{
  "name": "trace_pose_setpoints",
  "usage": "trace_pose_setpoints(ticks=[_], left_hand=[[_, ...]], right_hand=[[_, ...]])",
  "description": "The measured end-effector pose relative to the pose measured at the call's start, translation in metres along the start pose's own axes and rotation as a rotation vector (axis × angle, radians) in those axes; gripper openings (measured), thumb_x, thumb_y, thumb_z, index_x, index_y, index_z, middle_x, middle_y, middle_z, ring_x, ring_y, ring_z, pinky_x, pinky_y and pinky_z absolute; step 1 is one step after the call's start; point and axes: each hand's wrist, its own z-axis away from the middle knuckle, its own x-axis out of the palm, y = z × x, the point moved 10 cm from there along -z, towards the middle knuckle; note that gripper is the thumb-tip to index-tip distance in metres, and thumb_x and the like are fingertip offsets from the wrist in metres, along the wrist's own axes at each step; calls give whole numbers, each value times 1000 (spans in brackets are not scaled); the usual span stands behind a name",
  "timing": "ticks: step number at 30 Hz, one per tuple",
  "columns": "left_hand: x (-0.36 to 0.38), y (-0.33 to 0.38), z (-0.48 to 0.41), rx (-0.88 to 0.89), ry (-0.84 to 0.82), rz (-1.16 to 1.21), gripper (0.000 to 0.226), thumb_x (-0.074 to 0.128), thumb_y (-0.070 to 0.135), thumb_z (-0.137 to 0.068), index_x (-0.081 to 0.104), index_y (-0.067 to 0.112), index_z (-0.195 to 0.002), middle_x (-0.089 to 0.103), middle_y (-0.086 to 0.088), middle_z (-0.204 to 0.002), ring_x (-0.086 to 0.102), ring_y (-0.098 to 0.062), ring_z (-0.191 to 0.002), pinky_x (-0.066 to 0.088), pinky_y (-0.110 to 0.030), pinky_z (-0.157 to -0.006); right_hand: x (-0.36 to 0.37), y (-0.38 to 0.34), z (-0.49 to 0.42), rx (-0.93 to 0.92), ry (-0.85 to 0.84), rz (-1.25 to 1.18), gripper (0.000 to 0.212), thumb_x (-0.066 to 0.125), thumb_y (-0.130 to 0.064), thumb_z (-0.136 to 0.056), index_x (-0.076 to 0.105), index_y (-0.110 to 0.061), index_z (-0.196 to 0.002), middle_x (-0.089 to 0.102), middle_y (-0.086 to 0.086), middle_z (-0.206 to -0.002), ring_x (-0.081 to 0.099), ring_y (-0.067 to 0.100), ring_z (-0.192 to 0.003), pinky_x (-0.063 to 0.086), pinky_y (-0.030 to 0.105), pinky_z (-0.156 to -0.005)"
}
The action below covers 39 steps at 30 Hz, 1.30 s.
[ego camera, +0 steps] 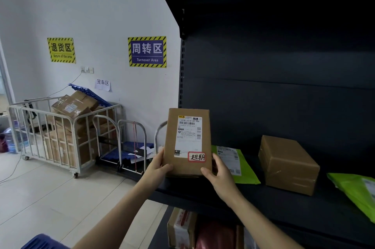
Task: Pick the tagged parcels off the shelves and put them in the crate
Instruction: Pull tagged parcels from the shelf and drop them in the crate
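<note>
white wall [101, 5], pale, seemingly tiled floor [50, 198]

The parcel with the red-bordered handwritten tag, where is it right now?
In the head view, the tagged parcel stands upright at the shelf's left end, held between the left hand and right hand, just left of a green mailer.

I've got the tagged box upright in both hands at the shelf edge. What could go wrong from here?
1. The left hand and right hand pinch only the bottom corners of the tall cardboard parcel, so it may tip.
2. The green mailer lies close behind; pulling out could drag it off the shelf.
3. The blue crate is barely in view, low left; the drop may miss.
</note>
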Motion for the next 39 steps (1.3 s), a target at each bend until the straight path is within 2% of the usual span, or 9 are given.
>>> trace_pose_setpoints(ticks=[4, 7, 10, 13, 18, 23, 28, 33, 39], left_hand=[[1, 2, 1, 26, -36, 40, 59, 50, -8, -88, 37, 22, -136, 58, 7, -116, 56, -4, -103, 52, -13, -74], [-3, 13, -1, 74, -1, 111, 63, 64, 24, -69, 42, 29, -129, 57, 3, -119, 54, -14, -111, 51, -15, -70], [2, 15, -9, 36, -48, 253, 65, 66, 50, -57, 46, 46, -119, 53, 2, -126, 52, -23, -113, 50, -32, -78], [13, 14, -14, -10, -94, 331, 58, 71, 46, -59, 50, 51, -113, 54, -1, -124, 52, -27, -111, 52, -48, -88], [45, 15, -19, -23, -143, 356, 77, 76, 36, -49, 44, 43, -119, 64, -1, -109, 61, -24, -100, 52, -51, -89], [84, 1, -26, -101, -174, 478, 79, 75, 37, -58, 44, 41, -131, 61, -2, -123, 59, -28, -111, 55, -48, -78], [113, -2, -28, -152, -170, 492, 50, 64, 36, -70, 56, 46, -118, 63, -1, -119, 57, -29, -112, 53, -54, -85], [131, -13, -27, -202, -149, 492, 47, 68, 35, -74, 57, 41, -120, 63, -2, -120, 58, -30, -112, 55, -45, -79], [138, -24, -26, -241, -87, 482, 61, 73, 39, -59, 60, 39, -119, 65, -3, -118, 59, -30, -111, 54, -46, -83]], right_hand=[[0, 4, 4, 22, 40, -31, 45, 56, -14, -92, 36, -30, -129, 46, -27, -110, 42, -4, -113, 37, -2, -74], [-5, 0, 6, 4, 92, -53, 45, 58, -16, -91, 43, -26, -132, 55, -15, -121, 47, 3, -120, 40, 6, -82], [-14, -12, 12, -19, 123, -62, 38, 57, -16, -91, 45, -33, -123, 58, -18, -114, 52, -5, -108, 43, 7, -81], [-26, -18, 19, -32, 146, -50, 37, 56, -14, -92, 44, -36, -119, 57, -22, -111, 52, -10, -104, 43, 2, -78], [-56, -26, 29, -11, 155, -4, 41, 53, -13, -94, 37, -33, -125, 52, -22, -114, 49, -9, -103, 41, 0, -78], [-109, -18, 34, 68, 228, 132, 43, 46, -33, -96, 43, -21, -137, 50, -5, -135, 44, 10, -128, 37, 27, -105], [-190, -10, 31, 207, 540, 819, 48, 43, -43, -95, 47, -14, -134, 43, 9, -140, 43, 24, -127, 39, 34, -102], [-219, 25, 17, 533, 388, 1187, 76, 38, -72, -82, 36, -22, -139, 23, 18, -151, 18, 36, -140, 17, 54, -111], [-227, 50, 12, 578, 357, 1156, 87, 37, -82, -72, 29, -28, -140, 20, 20, -150, 19, 39, -137, 24, 56, -108]])
